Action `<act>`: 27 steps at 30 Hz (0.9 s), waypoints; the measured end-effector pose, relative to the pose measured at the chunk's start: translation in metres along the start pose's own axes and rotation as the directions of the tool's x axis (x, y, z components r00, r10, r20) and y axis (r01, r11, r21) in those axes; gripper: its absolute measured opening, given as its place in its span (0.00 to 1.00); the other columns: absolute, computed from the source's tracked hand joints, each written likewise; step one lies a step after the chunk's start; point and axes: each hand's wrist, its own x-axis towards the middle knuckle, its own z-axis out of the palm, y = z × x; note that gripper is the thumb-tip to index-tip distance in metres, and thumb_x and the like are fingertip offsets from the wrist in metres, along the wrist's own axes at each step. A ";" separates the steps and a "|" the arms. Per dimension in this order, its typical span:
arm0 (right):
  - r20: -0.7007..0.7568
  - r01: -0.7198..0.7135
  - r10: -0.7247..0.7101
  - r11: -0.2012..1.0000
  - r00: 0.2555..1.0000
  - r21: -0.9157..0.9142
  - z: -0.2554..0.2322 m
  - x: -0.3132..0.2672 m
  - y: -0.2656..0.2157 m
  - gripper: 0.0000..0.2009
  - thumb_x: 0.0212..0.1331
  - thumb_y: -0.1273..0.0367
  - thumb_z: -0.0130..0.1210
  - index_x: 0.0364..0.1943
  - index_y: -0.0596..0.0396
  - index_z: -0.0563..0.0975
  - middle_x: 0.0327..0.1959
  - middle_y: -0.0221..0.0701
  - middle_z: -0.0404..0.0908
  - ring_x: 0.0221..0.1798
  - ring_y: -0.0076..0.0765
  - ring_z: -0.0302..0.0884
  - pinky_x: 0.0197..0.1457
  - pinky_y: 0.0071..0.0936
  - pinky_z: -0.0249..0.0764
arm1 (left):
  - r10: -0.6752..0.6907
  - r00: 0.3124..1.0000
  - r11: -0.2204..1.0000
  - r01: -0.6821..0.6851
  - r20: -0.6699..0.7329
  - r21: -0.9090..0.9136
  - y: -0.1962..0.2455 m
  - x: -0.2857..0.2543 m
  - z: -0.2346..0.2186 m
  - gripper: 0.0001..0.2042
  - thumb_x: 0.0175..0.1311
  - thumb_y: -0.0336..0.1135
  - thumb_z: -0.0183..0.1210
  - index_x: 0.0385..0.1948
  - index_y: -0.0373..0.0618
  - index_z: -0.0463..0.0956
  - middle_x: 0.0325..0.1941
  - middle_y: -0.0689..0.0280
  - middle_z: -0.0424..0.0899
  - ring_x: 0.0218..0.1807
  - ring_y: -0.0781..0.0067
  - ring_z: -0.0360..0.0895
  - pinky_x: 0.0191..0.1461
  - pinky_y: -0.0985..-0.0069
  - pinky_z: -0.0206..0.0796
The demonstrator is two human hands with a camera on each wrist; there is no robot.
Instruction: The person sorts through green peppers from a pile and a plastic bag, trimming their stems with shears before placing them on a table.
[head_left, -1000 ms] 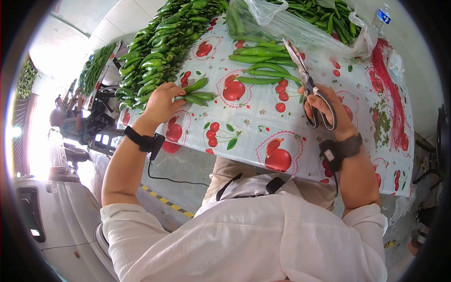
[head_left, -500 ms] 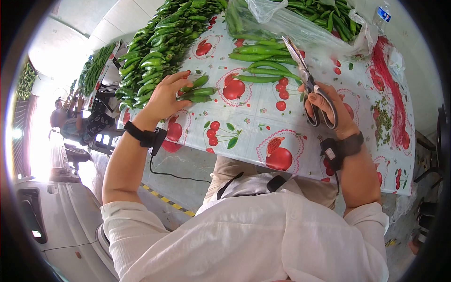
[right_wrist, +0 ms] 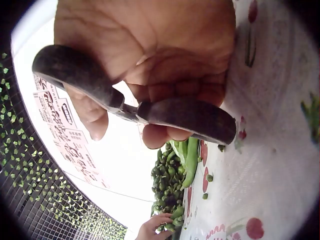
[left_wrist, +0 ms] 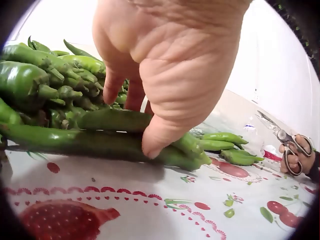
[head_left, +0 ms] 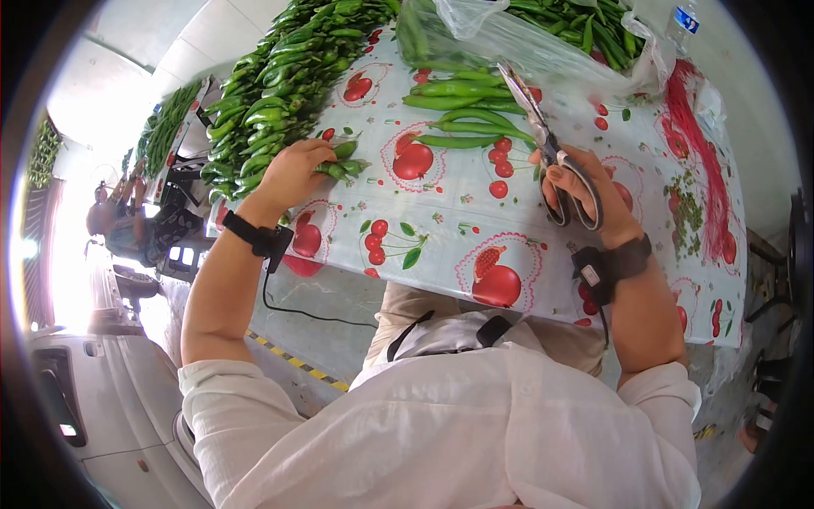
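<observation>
My left hand [head_left: 292, 174] grips a couple of long green peppers [head_left: 346, 169] at the front edge of a big heap of green peppers [head_left: 280, 85]. In the left wrist view the thumb lies over the near pepper [left_wrist: 75, 142], close over the tablecloth, and the other fingers reach down behind. My right hand [head_left: 609, 204] holds scissors [head_left: 530, 100], fingers through the dark handles [right_wrist: 190, 117], blades pointing up and away. Beside the blades lies a small row of loose green peppers [head_left: 462, 102].
A clear plastic bag [head_left: 517, 42] of more green peppers stands at the back. Red string [head_left: 704, 153] and small green trimmings [head_left: 685, 216] lie on the right of the patterned tablecloth [head_left: 441, 220]. A water bottle [head_left: 681, 25] stands at the far corner; another person [head_left: 119, 216] is at far left.
The left hand first loosened over the peppers, then took hold again; the peppers have shifted slightly left toward the heap. The right hand keeps the scissors in nearly the same place.
</observation>
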 end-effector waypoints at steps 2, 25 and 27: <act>0.006 -0.008 0.008 1.000 1.000 -0.020 -0.001 0.001 0.000 0.18 0.59 0.59 0.56 0.43 0.60 0.74 0.22 0.23 0.70 0.21 0.19 0.67 0.25 0.16 0.63 | -0.013 1.000 0.999 0.012 -0.015 -0.031 0.000 -0.002 0.002 0.17 0.42 0.22 0.61 0.38 0.43 0.75 0.50 0.59 0.75 0.51 0.54 0.73 0.55 0.67 0.67; -0.041 -0.020 0.017 0.997 0.999 -0.074 -0.004 -0.003 -0.002 0.13 0.59 0.60 0.55 0.38 0.57 0.76 0.19 0.23 0.72 0.20 0.17 0.67 0.25 0.17 0.64 | 0.088 0.960 0.996 -0.092 -0.264 -0.001 0.097 0.077 0.044 0.15 0.52 0.32 0.55 0.44 0.49 0.76 0.46 0.61 0.77 0.47 0.56 0.74 0.49 0.64 0.69; -0.051 -0.056 0.053 0.997 0.997 -0.058 -0.005 -0.005 -0.006 0.13 0.58 0.60 0.56 0.36 0.56 0.76 0.20 0.22 0.73 0.21 0.17 0.69 0.24 0.17 0.65 | -0.006 0.982 0.997 -0.009 -0.190 -0.078 0.106 0.087 0.042 0.16 0.49 0.29 0.55 0.44 0.48 0.75 0.44 0.61 0.77 0.46 0.55 0.74 0.48 0.64 0.68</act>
